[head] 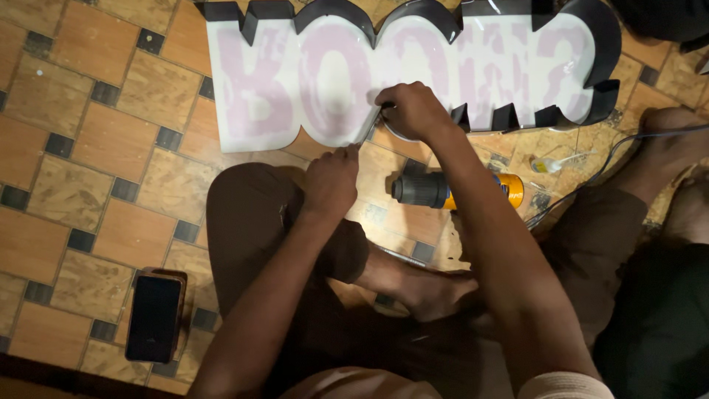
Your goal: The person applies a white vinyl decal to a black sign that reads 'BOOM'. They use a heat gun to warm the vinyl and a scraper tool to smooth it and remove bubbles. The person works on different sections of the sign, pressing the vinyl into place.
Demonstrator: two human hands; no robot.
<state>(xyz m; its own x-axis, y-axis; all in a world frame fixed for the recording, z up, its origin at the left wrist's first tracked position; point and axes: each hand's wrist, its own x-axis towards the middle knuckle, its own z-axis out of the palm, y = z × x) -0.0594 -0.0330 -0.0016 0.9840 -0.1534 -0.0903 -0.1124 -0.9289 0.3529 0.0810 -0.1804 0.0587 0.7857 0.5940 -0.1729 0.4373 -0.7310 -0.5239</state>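
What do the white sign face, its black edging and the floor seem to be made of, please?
Sign face: probably acrylic sheet, glossy white, catching glare. Black edging: likely thin bent strip, metal or plastic, unclear which. Floor: ceramic-looking tiles, tan with small dark squares, worn. The left hand and right hand work at the rim.

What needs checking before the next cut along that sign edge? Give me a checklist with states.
1. Right hand pressing on the sign's lower rim: ok.
2. Left hand gripping the thin tool against the edge: ok.
3. Tool tip clear of the right-hand fingers: cannot tell, they sit very close.
4. Power tool lying on the tiled floor, apart from both hands: ok.
5. Cable away from the working edge: ok.
6. Phone out of the way: ok.
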